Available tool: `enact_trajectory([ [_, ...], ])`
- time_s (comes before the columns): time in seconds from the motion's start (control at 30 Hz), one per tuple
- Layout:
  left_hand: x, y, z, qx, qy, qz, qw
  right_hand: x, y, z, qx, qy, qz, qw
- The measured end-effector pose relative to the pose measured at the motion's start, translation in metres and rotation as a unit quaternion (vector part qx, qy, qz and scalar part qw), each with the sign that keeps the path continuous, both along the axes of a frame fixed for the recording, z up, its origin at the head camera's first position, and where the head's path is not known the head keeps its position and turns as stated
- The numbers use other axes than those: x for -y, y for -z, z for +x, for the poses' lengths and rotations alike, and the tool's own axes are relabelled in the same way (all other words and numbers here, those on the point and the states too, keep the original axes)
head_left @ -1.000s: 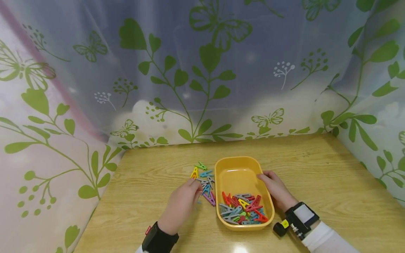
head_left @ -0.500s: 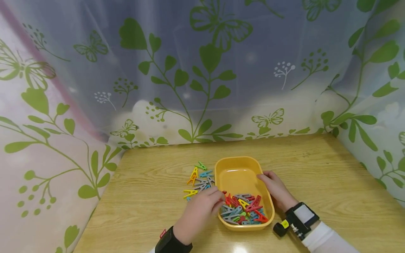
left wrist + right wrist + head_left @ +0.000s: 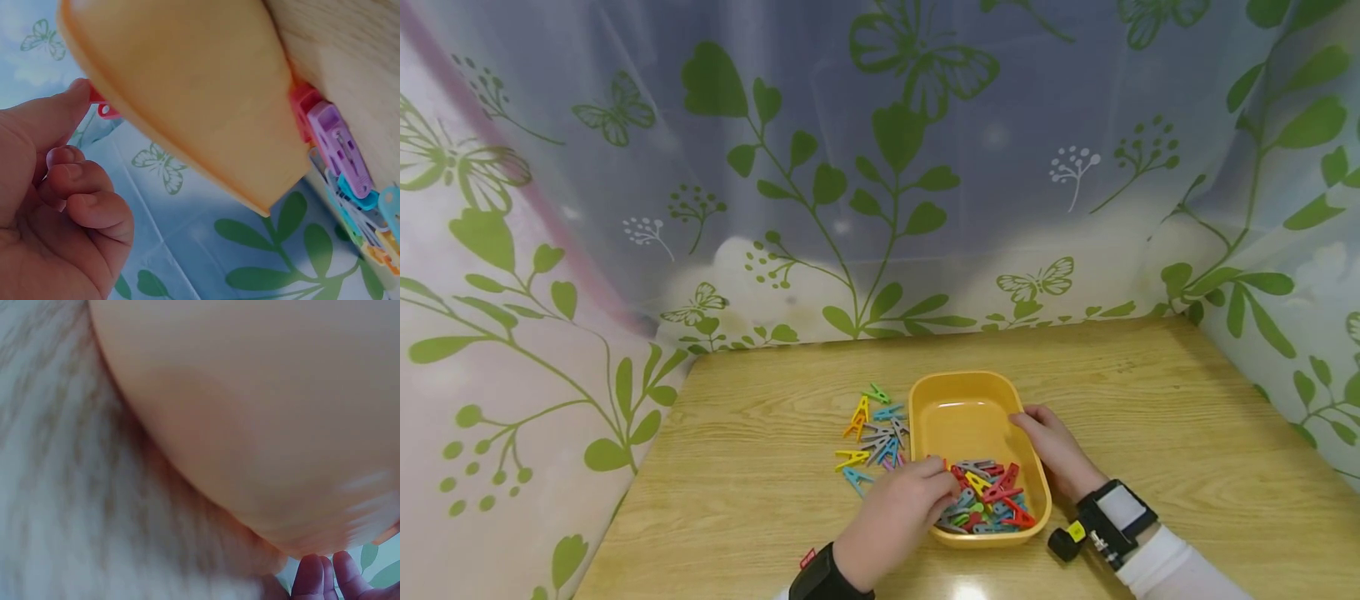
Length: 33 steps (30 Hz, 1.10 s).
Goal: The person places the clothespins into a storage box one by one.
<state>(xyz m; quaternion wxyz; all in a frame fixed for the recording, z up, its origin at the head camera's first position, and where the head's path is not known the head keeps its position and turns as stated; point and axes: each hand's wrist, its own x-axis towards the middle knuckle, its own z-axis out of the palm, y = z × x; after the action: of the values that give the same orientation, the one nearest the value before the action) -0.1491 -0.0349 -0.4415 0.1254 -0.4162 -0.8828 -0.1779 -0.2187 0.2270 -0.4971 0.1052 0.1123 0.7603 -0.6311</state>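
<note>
While set over clothespins: left hand [image 3: 898, 517] at yellow tray [image 3: 958, 400], right hand [image 3: 1056, 450] gripping tray's right rim.
Left fingers curled, reaching into tray pile of coloured clothespins [image 3: 988, 500]; whether pinching one, cannot tell. More loose clothespins [image 3: 872, 433] just left of tray on wooden surface [image 3: 1150, 400].

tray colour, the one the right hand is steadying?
Yellow-orange plastic tray, plain, no pattern. The head view shows it best, with the right hand on its rim.
</note>
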Motion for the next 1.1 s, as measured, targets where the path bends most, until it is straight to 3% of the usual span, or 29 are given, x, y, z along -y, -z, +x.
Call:
enact_trajectory([
  [0.33,-0.003,0.004,-0.004,0.025,-0.033,-0.037,0.9985,0.0,0.002,-0.001,-0.008,-0.001,0.004,1.0],
  [0.67,-0.007,0.007,-0.008,0.02,-0.056,-0.058,0.9966,0.0,0.001,0.0,-0.004,-0.001,0.003,1.0],
  [1.1,-0.007,0.012,-0.011,0.034,-0.061,-0.065,0.9954,0.0,0.001,-0.001,0.0,0.0,-0.004,1.0],
])
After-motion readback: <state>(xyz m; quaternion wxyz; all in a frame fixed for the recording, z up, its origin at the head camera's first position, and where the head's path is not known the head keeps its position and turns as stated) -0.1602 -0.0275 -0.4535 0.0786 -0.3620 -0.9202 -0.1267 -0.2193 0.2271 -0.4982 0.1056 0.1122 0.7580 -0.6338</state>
